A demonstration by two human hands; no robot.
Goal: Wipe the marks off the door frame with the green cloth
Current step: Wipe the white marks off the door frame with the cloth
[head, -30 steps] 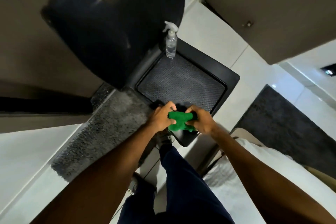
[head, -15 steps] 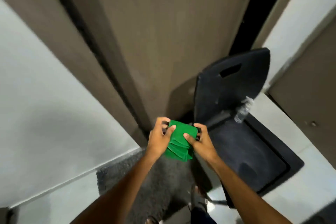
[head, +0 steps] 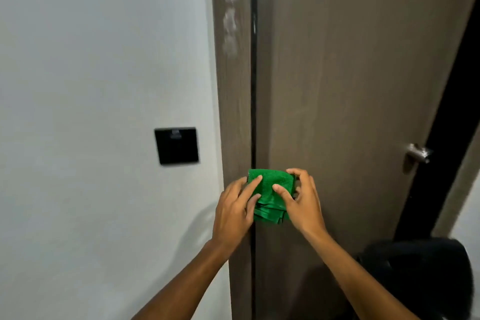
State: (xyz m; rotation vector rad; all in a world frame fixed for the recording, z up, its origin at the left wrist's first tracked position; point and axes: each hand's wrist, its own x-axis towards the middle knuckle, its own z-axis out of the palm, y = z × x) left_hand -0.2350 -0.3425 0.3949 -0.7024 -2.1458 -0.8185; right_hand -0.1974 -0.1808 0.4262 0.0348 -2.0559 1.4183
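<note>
View has risen from floor to door frame (head: 235, 112); both hands' fingers (head: 255, 184) grasp the folded green cloth (head: 270, 193), 3 whitish marks (head: 230, 18), seemingly untouched, well above.

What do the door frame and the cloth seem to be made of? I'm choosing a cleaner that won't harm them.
Door frame: grey-brown with faint vertical grain and a matt finish, so probably wood-look laminate or veneer; solid wood cannot be ruled out. Whitish marks sit on its surface. Green cloth: soft, fuzzy nap, folded in layers, likely microfibre or terry.
</note>
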